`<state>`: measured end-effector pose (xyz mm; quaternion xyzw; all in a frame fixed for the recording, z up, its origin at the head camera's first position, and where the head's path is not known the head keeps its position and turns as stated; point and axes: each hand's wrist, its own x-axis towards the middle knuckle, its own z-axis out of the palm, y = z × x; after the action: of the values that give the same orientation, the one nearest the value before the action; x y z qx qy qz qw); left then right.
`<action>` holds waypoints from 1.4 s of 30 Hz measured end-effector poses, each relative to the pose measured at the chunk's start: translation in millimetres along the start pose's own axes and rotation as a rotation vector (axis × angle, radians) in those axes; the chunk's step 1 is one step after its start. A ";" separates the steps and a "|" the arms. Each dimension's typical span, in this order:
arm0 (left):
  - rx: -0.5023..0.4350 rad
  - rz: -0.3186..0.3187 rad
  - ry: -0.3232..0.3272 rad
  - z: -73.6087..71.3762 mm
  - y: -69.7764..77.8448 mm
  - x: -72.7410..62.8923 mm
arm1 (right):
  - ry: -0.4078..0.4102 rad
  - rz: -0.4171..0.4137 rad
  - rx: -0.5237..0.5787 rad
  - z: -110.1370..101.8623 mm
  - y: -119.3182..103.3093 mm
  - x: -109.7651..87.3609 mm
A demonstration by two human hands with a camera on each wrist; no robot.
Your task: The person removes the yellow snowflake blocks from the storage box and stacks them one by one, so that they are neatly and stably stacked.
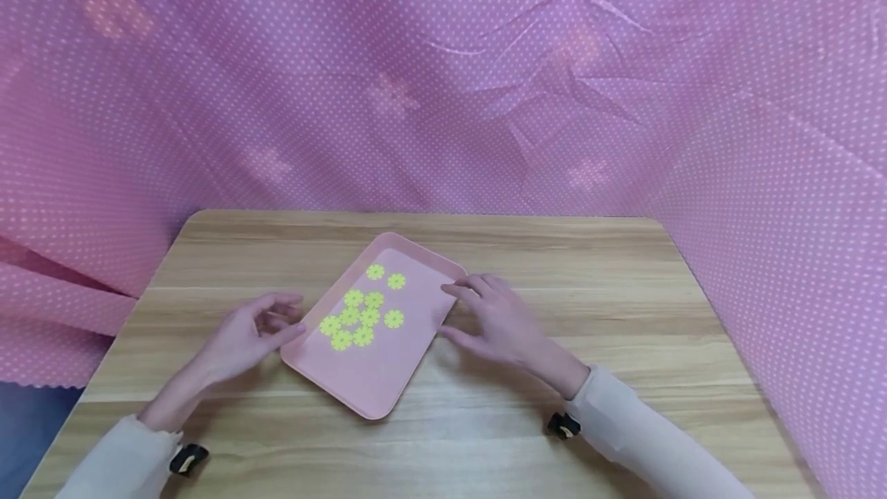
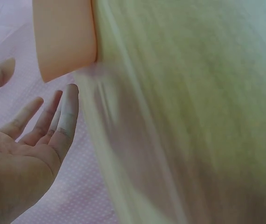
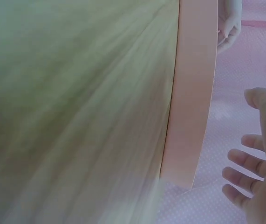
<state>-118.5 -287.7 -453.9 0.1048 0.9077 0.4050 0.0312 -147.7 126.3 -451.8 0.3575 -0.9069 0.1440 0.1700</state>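
Note:
A pink rectangular tray [image 1: 370, 383] lies turned at an angle on the wooden table. Several flat yellow flower-shaped pieces [image 1: 393, 319] are in it, most clustered toward its left side. My left hand [image 1: 242, 337] is at the tray's left edge, fingers loosely bent and thumb at the rim. On the opposite side, my right hand [image 1: 502, 322] has its fingertips by the right rim, thumb apart from the fingers. The left wrist view shows the left hand [image 2: 25, 163] just beside a tray corner [image 2: 67, 37]. In the right wrist view, a gap separates the right hand [image 3: 265, 182] from the tray wall [image 3: 191, 93].
The light wooden table [image 1: 589, 276] extends around the tray on all sides. Pink dotted cloth [image 1: 443, 114] hangs behind it and along both sides. A small black device [image 1: 189, 459] is worn at the left wrist, another black device [image 1: 564, 426] at the right.

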 end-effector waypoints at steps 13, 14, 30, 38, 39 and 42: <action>-0.061 -0.008 -0.043 12.6 -11.2 4.9 | -0.123 -0.095 0.039 22.9 -4.2 34.8; -0.064 -0.012 -0.045 12.9 -11.7 5.1 | -0.130 -0.106 0.038 24.2 -5.0 37.0; -0.078 -0.056 -0.067 11.7 -13.5 12.0 | -0.332 -0.089 0.064 40.1 -22.7 66.1; -0.082 -0.061 -0.081 9.4 -15.9 15.1 | -0.406 -0.043 0.082 48.7 -24.6 77.8; -0.083 -0.061 -0.082 9.2 -16.2 15.5 | -0.412 -0.039 0.092 49.1 -24.7 79.1; -0.089 -0.055 -0.084 8.7 -17.3 16.7 | -0.427 -0.033 0.105 51.5 -24.3 82.0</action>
<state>-136.4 -289.0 -472.2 0.0953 0.8892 0.4394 0.0848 -197.7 40.4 -461.1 0.4031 -0.9076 0.1091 -0.0426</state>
